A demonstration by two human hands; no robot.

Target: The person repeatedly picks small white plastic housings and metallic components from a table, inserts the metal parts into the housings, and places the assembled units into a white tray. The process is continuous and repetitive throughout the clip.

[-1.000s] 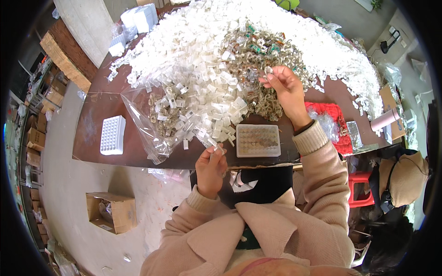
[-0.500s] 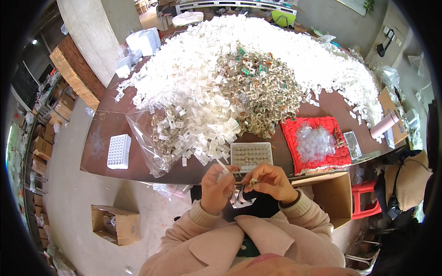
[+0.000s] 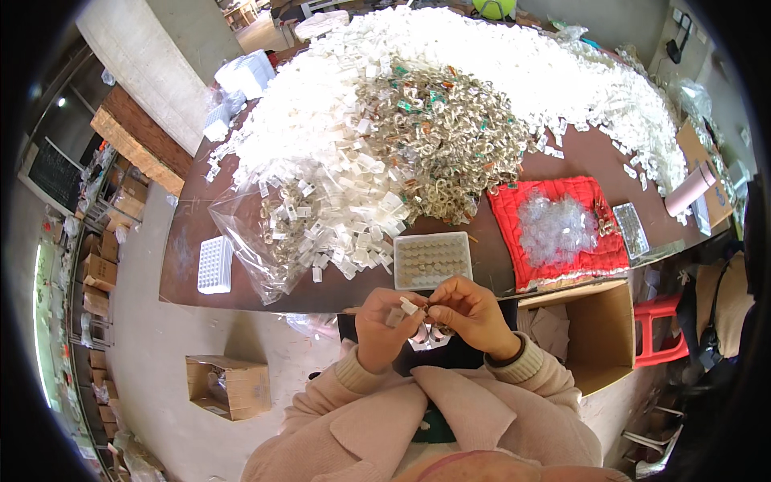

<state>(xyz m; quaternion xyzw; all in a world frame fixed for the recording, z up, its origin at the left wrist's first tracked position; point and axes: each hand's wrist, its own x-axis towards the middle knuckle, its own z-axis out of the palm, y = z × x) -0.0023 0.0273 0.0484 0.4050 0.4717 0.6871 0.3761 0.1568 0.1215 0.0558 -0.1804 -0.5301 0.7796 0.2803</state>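
In front of my body, just beyond the table's near edge, my two hands meet. My left hand [image 3: 385,331] is closed on a small white plastic piece [image 3: 408,306], held between thumb and fingers. Pinched at the fingertips, my right hand [image 3: 475,320] meets that piece with small metallic bits, partly hidden by the fingers. Just beyond the hands lies a shallow white tray [image 3: 434,237] with rows of small round parts. Behind it rise a heap of brass-coloured metal rings or clips [image 3: 458,153] and a large heap of small white plastic pieces [image 3: 345,177].
Right of the tray, a red cloth [image 3: 526,279] bears clear plastic pieces [image 3: 554,229]. A small clear box [image 3: 631,229] and a pink bottle [image 3: 691,189] stand farther right. At left is a white gridded tray [image 3: 214,265]. Cardboard boxes [image 3: 598,337] [image 3: 247,392] and a red stool [image 3: 660,329] stand below.
My hands have come together, and the white piece in my left hand has turned from pointing up and away toward my right fingertips. The whole view has shifted slightly.
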